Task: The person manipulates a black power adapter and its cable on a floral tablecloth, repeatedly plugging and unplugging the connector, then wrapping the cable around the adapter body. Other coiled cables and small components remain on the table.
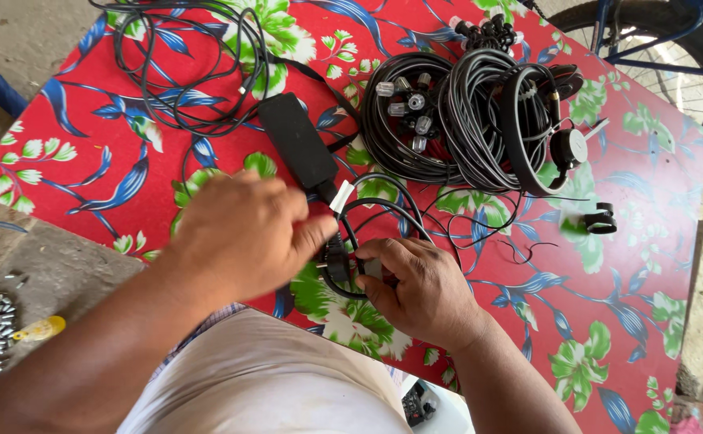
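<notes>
Forearms come in from the bottom edge, both bent inward so my hands meet over the near edge of the table (pixel 86 153), which is covered in a red cloth with blue and green flowers. My left hand (pixel 243 233) lies palm down, knuckles up, slightly blurred; its thumb and fingers (pixel 319 233) pinch closed on a black plug (pixel 335 255) at the end of a cord. My right hand (pixel 420 285) sits just beside it, wrist cocked, its fingers curled shut around a small loop of black cable (pixel 384 210) that arcs up and over from the plug. The two hands nearly touch, with the plug between them.

Just beyond my left hand lies a black power adapter (pixel 297 143), a long flat block set at a slant, with a white tag (pixel 341 195) on its cord close to my fingertips. Farther left, a loose tangle of thin black wire (pixel 183 72) sprawls over the cloth. Farther right sit coiled bundles of black cable (pixel 464 120) with small clear bulb sockets (pixel 412 100) in the middle of one coil. A small black clip (pixel 600 219) lies apart to the right. At the far right corner, a bicycle wheel (pixel 673 48) stands beyond the table.
</notes>
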